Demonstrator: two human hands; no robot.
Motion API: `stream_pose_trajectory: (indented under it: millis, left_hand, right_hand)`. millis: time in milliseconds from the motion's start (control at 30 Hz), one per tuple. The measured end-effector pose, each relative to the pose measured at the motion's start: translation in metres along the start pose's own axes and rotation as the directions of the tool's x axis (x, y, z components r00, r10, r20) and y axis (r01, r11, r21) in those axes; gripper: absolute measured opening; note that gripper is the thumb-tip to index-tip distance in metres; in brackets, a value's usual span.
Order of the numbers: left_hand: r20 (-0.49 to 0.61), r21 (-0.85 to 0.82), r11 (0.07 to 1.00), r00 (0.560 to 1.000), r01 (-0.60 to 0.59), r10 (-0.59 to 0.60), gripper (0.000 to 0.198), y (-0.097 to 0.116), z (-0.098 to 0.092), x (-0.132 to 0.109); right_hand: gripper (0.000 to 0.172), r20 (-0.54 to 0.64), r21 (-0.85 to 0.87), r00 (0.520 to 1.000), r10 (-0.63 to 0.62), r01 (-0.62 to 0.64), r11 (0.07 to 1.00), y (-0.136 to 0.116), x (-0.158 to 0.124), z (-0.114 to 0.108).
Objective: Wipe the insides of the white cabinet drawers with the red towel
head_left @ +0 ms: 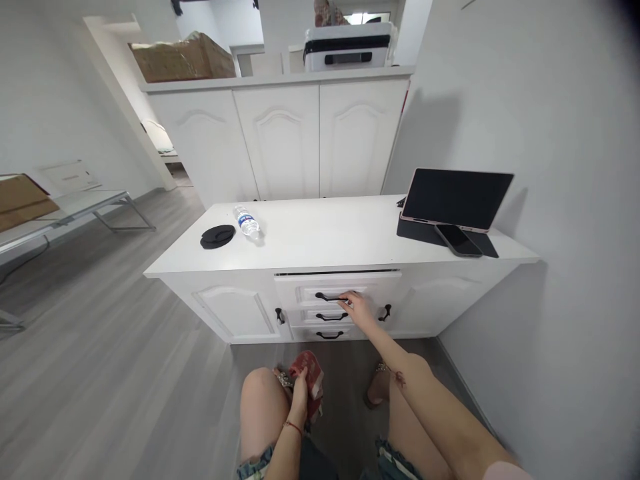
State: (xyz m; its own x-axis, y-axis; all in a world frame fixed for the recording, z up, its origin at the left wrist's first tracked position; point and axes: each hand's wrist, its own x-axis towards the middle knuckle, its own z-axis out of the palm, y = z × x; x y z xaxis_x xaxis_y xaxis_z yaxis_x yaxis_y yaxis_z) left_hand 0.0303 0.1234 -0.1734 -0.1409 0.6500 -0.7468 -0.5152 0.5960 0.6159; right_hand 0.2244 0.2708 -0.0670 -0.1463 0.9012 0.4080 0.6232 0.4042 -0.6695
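My right hand [356, 308] reaches forward and has its fingers closed on the right end of the black handle [327, 297] of the top drawer [290, 291]. A narrow dark gap shows above that drawer's front, so it stands slightly out. Two more drawers with black handles lie below it in the white cabinet [225, 308]. Low between my knees, my left hand [300, 387] grips a red and white cloth [311, 375], which hangs down in folds.
On the white top [320, 230] stand a tablet [457, 199] with a phone [457, 240] before it, a plastic bottle [247, 223] lying down, and a round black object [218, 236]. Behind rise taller cabinets [285, 140] bearing a cardboard box [185, 59] and a white case [347, 48].
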Motion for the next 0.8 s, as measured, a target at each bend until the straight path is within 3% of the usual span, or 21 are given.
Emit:
stream_pose_trajectory:
  millis: [167,433,600,800]
  left_hand:
    - [-0.060,-0.009,1.000,0.998,0.001,-0.002,0.022,-0.005,-0.002,0.005]
    - [-0.070,-0.018,1.000,0.998,-0.002,0.000,0.029,-0.009,-0.005,0.010]
    - [-0.049,-0.029,0.999,0.999,-0.014,0.012,0.016,-0.016,-0.009,0.017]
    - [0.019,-0.022,1.000,1.000,0.014,-0.013,0.025,-0.024,-0.011,0.019]
  right_hand:
    - [0.026,-0.011,-0.018,1.000,-0.005,0.005,1.000,0.009,0.008,0.005]
    - [0.023,0.008,-0.004,1.000,0.020,-0.020,1.000,0.017,0.016,0.009]
    - [0.020,0.011,-0.006,0.999,0.042,-0.041,0.999,0.018,0.020,0.008]
    - [0.023,0.034,0.016,0.997,0.064,-0.065,0.998,0.007,0.013,0.006]
